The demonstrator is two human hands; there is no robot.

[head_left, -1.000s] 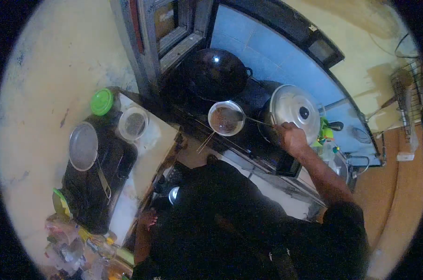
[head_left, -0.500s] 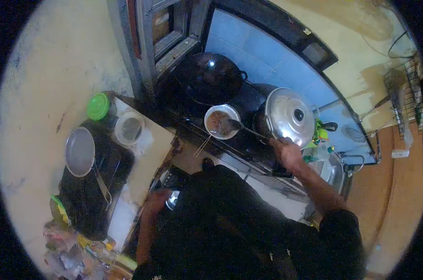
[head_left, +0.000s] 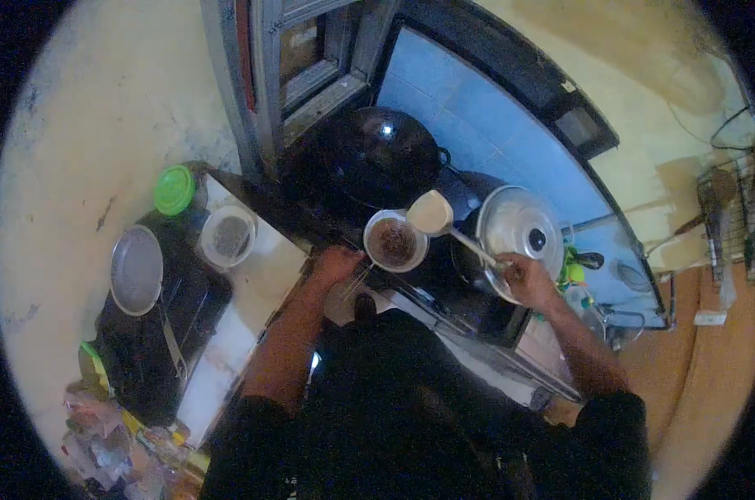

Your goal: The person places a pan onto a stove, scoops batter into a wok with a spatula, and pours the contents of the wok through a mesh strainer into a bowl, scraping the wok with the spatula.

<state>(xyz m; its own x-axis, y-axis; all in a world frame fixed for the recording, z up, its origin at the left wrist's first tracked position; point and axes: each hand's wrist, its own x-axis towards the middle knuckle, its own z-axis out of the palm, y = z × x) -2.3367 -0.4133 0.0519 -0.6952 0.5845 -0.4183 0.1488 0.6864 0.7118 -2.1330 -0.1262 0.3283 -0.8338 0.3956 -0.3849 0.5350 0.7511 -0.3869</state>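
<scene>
My right hand (head_left: 527, 282) is closed round the handle of a ladle (head_left: 430, 212). The ladle's pale bowl hangs just beyond the right rim of a wire strainer (head_left: 392, 242), which rests over a light-coloured round vessel. Something brownish lies in the strainer's mesh. My left hand (head_left: 338, 265) has its fingertips closed at the strainer's thin wire handle, near the rim. Behind the right hand stands a large pot with a shiny metal lid (head_left: 521, 233).
A dark wok (head_left: 383, 154) sits at the back of the stove. On the left-hand counter (head_left: 265, 258) are a clear tub (head_left: 228, 236), a green-lidded container (head_left: 175, 190) and another sieve (head_left: 137, 271). Plastic bags (head_left: 115, 442) lie at lower left. Utensils hang at far right.
My right hand has lifted the ladle out of the strainer. My left hand has moved up from beside my body, near a shiny object, to the strainer's handle.
</scene>
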